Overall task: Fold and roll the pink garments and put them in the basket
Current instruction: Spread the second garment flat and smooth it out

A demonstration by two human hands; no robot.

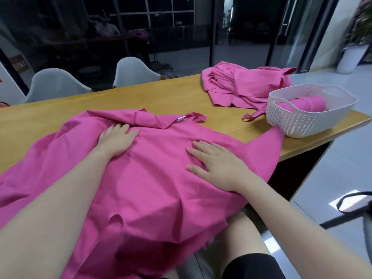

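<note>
A: Where's the pink garment (153, 190) rn?
B: Spread on the wooden table (120, 99), hem hanging off the near edge; left hand (116, 140) & right hand (217, 166) both flat on it, fingers straight, pressing down
A: And the basket (308, 111)?
B: White, at the table's right end; one rolled pink piece (304, 104) inside; a pile of pink garments (245, 85) just behind it

Single head-worn camera is looking forward and down, close over the table (165, 91), taking in its near edge.
</note>
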